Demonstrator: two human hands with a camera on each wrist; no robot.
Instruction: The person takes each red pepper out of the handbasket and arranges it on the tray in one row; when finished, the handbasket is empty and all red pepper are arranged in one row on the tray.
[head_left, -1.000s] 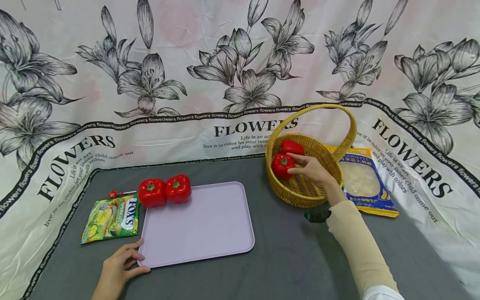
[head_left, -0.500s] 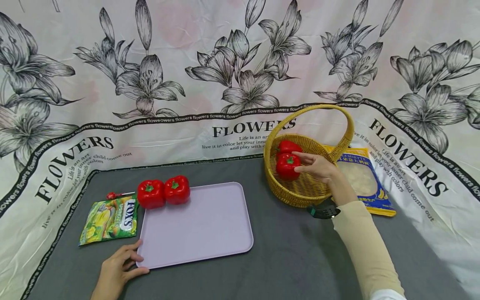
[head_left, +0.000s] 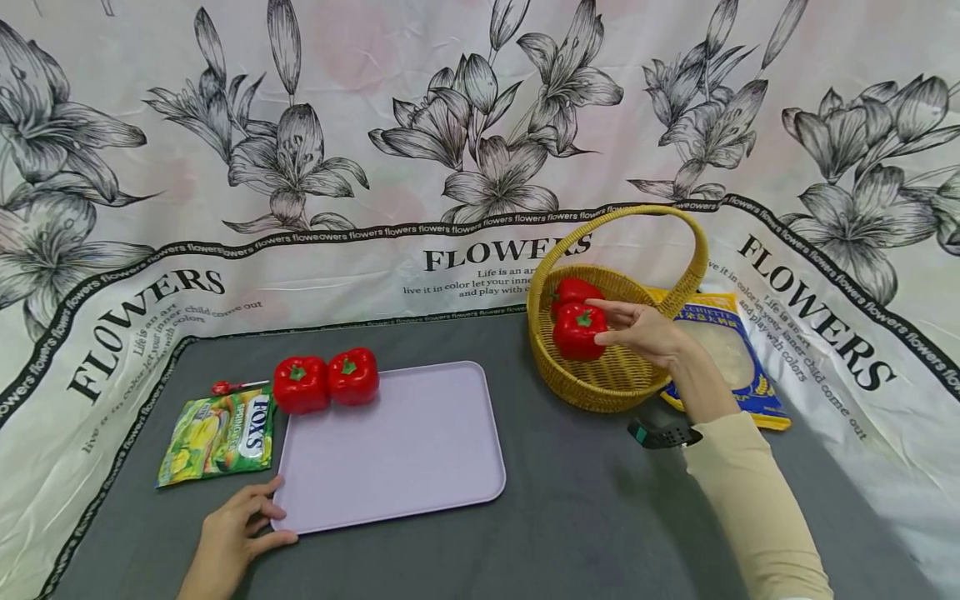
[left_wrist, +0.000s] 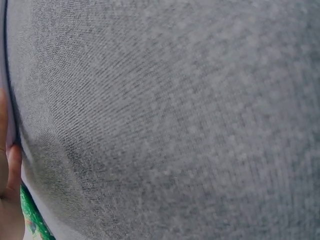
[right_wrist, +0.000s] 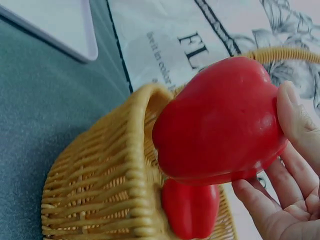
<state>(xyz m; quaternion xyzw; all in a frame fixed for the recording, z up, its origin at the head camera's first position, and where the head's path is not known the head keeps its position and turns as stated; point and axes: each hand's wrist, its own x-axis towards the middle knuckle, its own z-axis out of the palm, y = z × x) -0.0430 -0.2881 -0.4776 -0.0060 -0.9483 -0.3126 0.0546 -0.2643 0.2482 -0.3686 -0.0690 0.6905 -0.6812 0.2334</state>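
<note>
Right arm (head_left: 752, 492) outstretched, fingers (head_left: 619, 309) in a pinch

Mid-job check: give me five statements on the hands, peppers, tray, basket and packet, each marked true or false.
1. The right hand holds a red pepper. True.
2. The left hand touches nothing. False: it holds the lilac tray by its near left corner.
3. Two red peppers stand side by side at the tray's far left corner. True.
4. No pepper lies in the wicker basket. False: another red pepper lies inside.
5. The Fox's packet lies left of the tray. True.
</note>
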